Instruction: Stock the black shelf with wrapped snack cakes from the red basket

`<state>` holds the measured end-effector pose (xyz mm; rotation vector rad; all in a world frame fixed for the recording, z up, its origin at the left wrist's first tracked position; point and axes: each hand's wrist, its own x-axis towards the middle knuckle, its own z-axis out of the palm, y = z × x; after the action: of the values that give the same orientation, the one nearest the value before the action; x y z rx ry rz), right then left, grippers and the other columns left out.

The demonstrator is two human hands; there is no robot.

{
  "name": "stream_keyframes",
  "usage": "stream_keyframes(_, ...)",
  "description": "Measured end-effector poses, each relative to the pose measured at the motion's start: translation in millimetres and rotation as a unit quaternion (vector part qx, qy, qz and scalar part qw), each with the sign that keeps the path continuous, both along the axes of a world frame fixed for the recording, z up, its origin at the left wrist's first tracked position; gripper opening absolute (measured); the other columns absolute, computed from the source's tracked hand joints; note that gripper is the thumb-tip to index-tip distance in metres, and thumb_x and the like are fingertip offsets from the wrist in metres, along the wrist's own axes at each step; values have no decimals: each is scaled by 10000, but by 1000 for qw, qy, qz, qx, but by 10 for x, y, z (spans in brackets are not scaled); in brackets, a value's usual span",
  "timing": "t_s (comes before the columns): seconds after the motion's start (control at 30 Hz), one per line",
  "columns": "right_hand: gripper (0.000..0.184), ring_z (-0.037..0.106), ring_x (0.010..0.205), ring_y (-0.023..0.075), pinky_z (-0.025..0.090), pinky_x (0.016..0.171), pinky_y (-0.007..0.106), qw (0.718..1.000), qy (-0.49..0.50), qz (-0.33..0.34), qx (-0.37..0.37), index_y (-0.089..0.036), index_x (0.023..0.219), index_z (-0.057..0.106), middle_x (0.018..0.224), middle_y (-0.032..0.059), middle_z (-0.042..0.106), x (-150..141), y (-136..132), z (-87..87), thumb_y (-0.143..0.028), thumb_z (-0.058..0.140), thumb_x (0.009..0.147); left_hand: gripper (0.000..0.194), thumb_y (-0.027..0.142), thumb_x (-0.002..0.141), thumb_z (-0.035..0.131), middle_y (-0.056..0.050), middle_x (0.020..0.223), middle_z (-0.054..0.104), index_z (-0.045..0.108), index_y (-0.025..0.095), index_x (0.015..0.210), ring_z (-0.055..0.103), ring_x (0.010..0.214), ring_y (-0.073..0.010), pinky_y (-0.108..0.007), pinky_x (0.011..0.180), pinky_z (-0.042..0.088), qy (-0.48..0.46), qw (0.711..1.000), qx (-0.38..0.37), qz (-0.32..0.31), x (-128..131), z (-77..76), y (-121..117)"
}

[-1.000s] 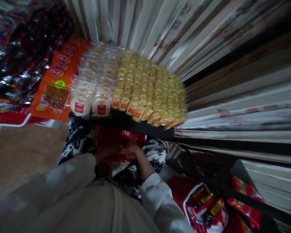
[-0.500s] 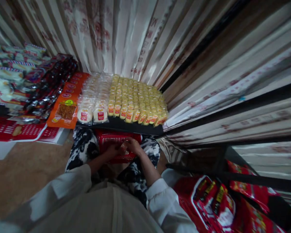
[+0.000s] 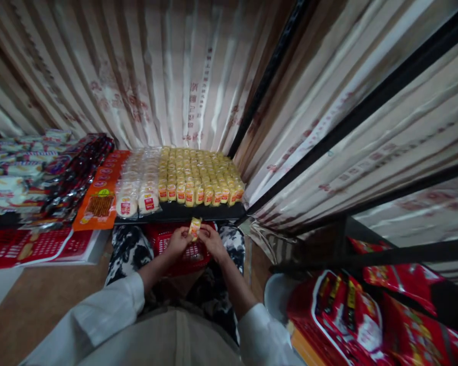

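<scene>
Between my two hands is a small yellow wrapped snack cake [image 3: 194, 229] with a red and white label, held upright above a red plastic basket [image 3: 163, 241]. The fingers of my left hand [image 3: 178, 241] pinch its left side, and those of my right hand [image 3: 212, 242] grip its right side. Just beyond, on a black shelf [image 3: 183, 212], stand tight rows of similar yellow wrapped cakes [image 3: 198, 178]. To their left are rows of round white wrapped biscuits [image 3: 137, 188]. The basket sits between my knees, its contents mostly hidden by my hands.
An orange snack packet [image 3: 101, 198] lies left of the biscuits, beside dark shiny packets [image 3: 76, 175] and white packets [image 3: 19, 162]. Red bags [image 3: 347, 310] fill the lower right. A pleated curtain [image 3: 145, 76] and black metal bars [image 3: 267, 76] rise behind and to the right.
My hands have come up out of the red basket, and a yellow wrapped cake now shows between them. The view has tilted and turned slightly, so the shelf sits lower.
</scene>
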<state>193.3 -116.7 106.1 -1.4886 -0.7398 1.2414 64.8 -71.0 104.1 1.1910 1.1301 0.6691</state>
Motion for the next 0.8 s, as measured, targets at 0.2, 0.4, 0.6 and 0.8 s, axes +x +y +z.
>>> stream_keyframes(0.2, 247, 651, 887, 156, 509, 829, 293, 993, -120, -6, 5, -195, 1039, 548, 981, 50, 683, 137, 22, 126, -247, 505, 800, 213, 211, 698, 587, -17, 729, 630, 644, 126, 885, 562, 639, -123, -237, 634, 457, 81, 990, 104, -50, 220, 82, 142)
stream_keyframes(0.4, 297, 648, 901, 144, 506, 828, 265, 977, -215, 3, 5, -201, 1130, 518, 1034, 46, 672, 309, 165, 130, -239, 457, 842, 253, 309, 773, 546, -27, 815, 623, 640, 158, 952, 568, 724, -134, -245, 697, 442, 166, 963, 196, -86, 361, 167, 303)
stream_keyframes(0.6, 319, 641, 926, 141, 495, 848, 262, 973, -229, -12, 37, -197, 1159, 512, 1066, 61, 661, 380, 281, 100, -229, 451, 847, 227, 295, 778, 542, -14, 795, 608, 625, 173, 950, 571, 714, -136, -238, 676, 430, 221, 946, 216, -93, 464, 321, 365)
stream_keyframes(0.8, 319, 633, 942, 150, 487, 861, 267, 965, -252, -72, 35, -175, 1155, 516, 1052, 71, 666, 474, 262, 109, -245, 451, 851, 229, 319, 793, 539, -16, 801, 617, 616, 179, 958, 573, 705, -135, -230, 639, 433, 235, 943, 215, -95, 662, 325, 388)
